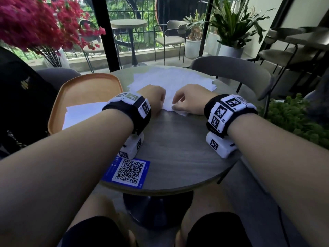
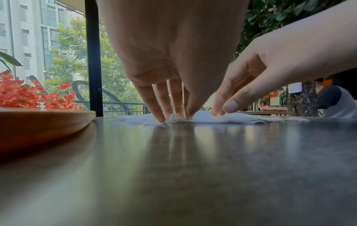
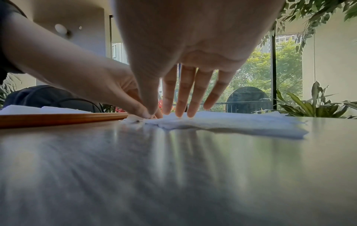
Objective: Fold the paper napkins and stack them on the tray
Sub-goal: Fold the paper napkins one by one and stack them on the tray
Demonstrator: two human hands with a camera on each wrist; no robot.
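Observation:
A loose pile of white paper napkins (image 1: pixel 174 79) (image 2: pixel 241 120) (image 3: pixel 231 123) lies on the far half of the round table (image 1: pixel 178 148). My left hand (image 1: pixel 153 97) (image 2: pixel 177 117) (image 3: pixel 142 113) pinches a crumpled near corner of the top napkin between thumb and fingertips. My right hand (image 1: pixel 187 102) (image 3: pixel 168 114) (image 2: pixel 222 111) is right beside it, its straight, spread fingers touching down on the same napkin's near edge. The orange tray (image 1: pixel 85 86) (image 2: pixel 48 120) (image 3: pixel 58 118) sits at the left, with flat white napkins (image 1: pixel 81 113) (image 3: pixel 38 109) on its near part.
A blue QR-code card (image 1: pixel 130 172) lies at the table's near edge. A grey chair (image 1: pixel 231 68) stands across the table and a black bag (image 1: pixel 23 97) sits at the left. Red flowers (image 1: pixel 35 20) rise at the back left and green plants (image 1: pixel 293 118) at the right.

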